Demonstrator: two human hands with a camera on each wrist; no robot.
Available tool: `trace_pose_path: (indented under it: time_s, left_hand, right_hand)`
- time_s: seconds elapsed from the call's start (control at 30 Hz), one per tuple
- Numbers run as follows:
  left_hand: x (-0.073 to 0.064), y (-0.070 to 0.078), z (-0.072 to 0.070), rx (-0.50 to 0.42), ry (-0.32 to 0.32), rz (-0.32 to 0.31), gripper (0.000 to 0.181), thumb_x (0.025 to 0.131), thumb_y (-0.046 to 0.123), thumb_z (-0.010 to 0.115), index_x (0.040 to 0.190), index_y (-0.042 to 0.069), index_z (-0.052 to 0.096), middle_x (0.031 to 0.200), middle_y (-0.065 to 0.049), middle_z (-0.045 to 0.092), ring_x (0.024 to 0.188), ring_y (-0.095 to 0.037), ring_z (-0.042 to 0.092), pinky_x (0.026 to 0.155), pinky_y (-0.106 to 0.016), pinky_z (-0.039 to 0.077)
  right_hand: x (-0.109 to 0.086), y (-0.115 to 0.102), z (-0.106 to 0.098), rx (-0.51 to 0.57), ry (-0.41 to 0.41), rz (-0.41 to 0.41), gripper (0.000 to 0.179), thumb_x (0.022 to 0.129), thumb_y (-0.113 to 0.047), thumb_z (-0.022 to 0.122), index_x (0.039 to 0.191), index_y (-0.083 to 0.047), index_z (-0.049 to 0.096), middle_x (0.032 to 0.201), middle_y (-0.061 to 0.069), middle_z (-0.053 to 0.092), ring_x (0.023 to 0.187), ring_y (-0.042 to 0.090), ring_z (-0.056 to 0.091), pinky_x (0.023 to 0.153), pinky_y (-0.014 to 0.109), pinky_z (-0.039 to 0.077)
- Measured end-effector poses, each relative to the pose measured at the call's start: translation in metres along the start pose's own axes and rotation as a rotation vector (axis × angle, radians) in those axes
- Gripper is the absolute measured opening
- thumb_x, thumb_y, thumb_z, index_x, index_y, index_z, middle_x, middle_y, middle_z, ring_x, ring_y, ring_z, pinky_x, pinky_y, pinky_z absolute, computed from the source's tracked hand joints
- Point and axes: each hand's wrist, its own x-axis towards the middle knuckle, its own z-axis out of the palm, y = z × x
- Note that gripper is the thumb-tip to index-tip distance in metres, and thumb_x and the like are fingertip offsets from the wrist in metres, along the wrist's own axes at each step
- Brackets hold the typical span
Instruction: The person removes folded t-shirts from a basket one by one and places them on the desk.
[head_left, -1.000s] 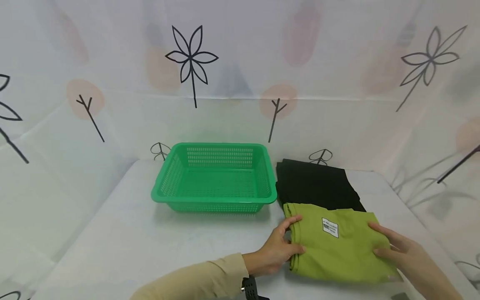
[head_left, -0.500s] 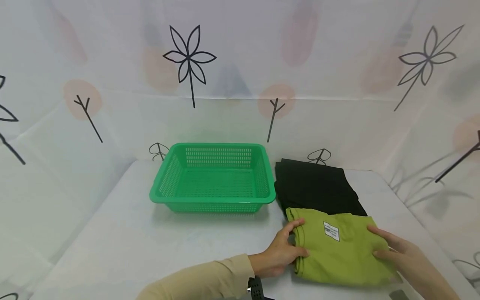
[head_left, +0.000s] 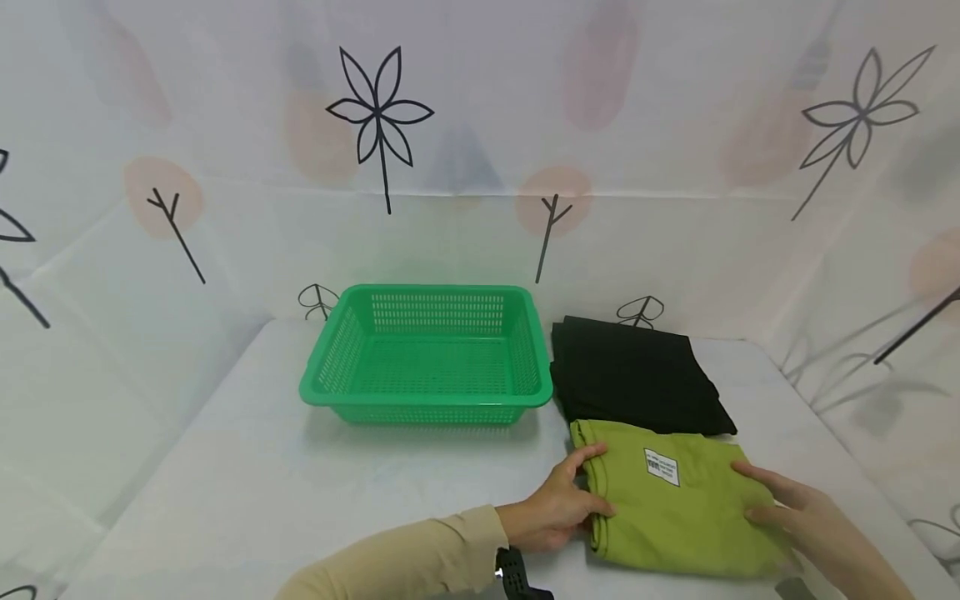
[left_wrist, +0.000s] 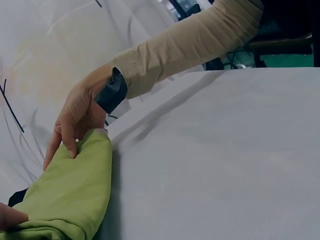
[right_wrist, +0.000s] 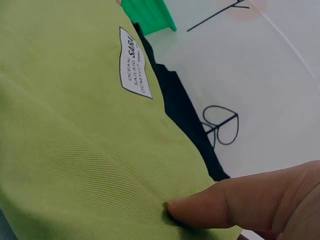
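A folded lime-green garment (head_left: 675,521) with a white printed label (head_left: 662,467) lies at the front right of the table. My left hand (head_left: 558,504) grips its left folded edge, thumb and forefinger on the cloth. On the opposite side, my right hand (head_left: 802,508) holds the right end; in the right wrist view the thumb (right_wrist: 200,207) presses into the fabric. The left wrist view shows the garment's layered folds (left_wrist: 55,227) beside a left fingertip (left_wrist: 11,217). Directly behind it lies a folded black cloth (head_left: 633,375), its front edge overlapped by the green one in the head view.
A green plastic basket (head_left: 427,404) with slotted walls stands at the back middle, left of the black cloth. White cloth covers the table (head_left: 300,475), and a patterned sheet (head_left: 465,242) hangs behind. A small grey object (head_left: 793,589) shows at the bottom right.
The green garment has shifted slightly toward me with both hands on it, so more of the black cloth shows behind it. The basket has not moved.
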Motion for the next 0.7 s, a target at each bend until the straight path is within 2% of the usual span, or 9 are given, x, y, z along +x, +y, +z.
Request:
trace_pose_path:
  time_s: [0.1, 0.2, 0.33, 0.43, 0.53, 0.63, 0.7]
  left_hand:
    - [0.0, 0.001, -0.001, 0.008, 0.001, -0.034, 0.076, 0.074, -0.029, 0.057, 0.126, 0.027, 0.058, 0.128, -0.012, 0.045, 0.103, -0.032, 0.056, 0.086, -0.056, 0.048]
    - [0.001, 0.001, -0.003, 0.025, -0.012, -0.057, 0.077, 0.075, -0.029, 0.057, 0.127, 0.028, 0.057, 0.129, -0.014, 0.044, 0.106, -0.034, 0.055, 0.086, -0.06, 0.046]
    - [0.002, 0.001, -0.005, 0.038, -0.024, -0.067, 0.077, 0.075, -0.028, 0.057, 0.129, 0.027, 0.056, 0.133, -0.015, 0.04, 0.109, -0.036, 0.053, 0.088, -0.064, 0.043]
    - [0.001, 0.001, -0.007, 0.034, -0.031, -0.068, 0.076, 0.075, -0.029, 0.057, 0.129, 0.024, 0.056, 0.132, -0.015, 0.04, 0.109, -0.035, 0.052, 0.088, -0.065, 0.043]
    - [-0.002, 0.006, -0.012, 0.04, -0.055, -0.082, 0.072, 0.077, -0.026, 0.057, 0.131, 0.023, 0.056, 0.122, -0.016, 0.042, 0.101, -0.031, 0.054, 0.085, -0.057, 0.048]
    - [-0.009, 0.01, -0.023, 0.076, -0.089, -0.082, 0.067, 0.081, -0.021, 0.059, 0.132, 0.022, 0.056, 0.109, -0.012, 0.046, 0.085, -0.024, 0.056, 0.072, -0.04, 0.052]
    - [-0.013, 0.013, -0.033, 0.128, -0.119, -0.055, 0.063, 0.083, -0.016, 0.061, 0.134, 0.021, 0.054, 0.104, -0.01, 0.05, 0.076, -0.02, 0.055, 0.062, -0.031, 0.049]
  right_hand:
    - [0.001, 0.001, 0.001, -0.027, 0.016, -0.017, 0.07, 0.088, -0.023, 0.07, 0.146, 0.001, 0.039, 0.146, 0.032, 0.032, 0.094, -0.008, 0.043, 0.073, 0.021, 0.044]
    - [0.002, -0.001, 0.002, -0.03, -0.008, 0.016, 0.072, 0.089, -0.024, 0.068, 0.146, 0.003, 0.035, 0.146, 0.035, 0.028, 0.109, 0.013, 0.047, 0.082, 0.032, 0.043]
    - [0.004, -0.006, 0.002, -0.027, -0.044, 0.062, 0.074, 0.09, -0.025, 0.066, 0.147, 0.004, 0.031, 0.147, 0.038, 0.021, 0.121, 0.046, 0.033, 0.087, 0.05, 0.039]
    - [0.006, -0.005, 0.003, -0.045, -0.041, 0.073, 0.074, 0.089, -0.027, 0.068, 0.146, 0.004, 0.032, 0.146, 0.039, 0.021, 0.12, 0.052, 0.035, 0.087, 0.052, 0.042]
    - [0.01, -0.005, 0.003, -0.066, -0.036, 0.094, 0.077, 0.087, -0.029, 0.071, 0.145, 0.004, 0.033, 0.143, 0.04, 0.023, 0.119, 0.056, 0.036, 0.086, 0.054, 0.045]
    - [0.011, -0.005, 0.0, -0.103, -0.018, 0.102, 0.077, 0.086, -0.033, 0.072, 0.143, 0.005, 0.037, 0.137, 0.042, 0.032, 0.116, 0.056, 0.041, 0.084, 0.053, 0.047]
    - [0.011, -0.003, -0.003, -0.132, 0.012, 0.083, 0.073, 0.087, -0.034, 0.071, 0.14, 0.006, 0.042, 0.13, 0.041, 0.041, 0.11, 0.051, 0.049, 0.08, 0.049, 0.049]
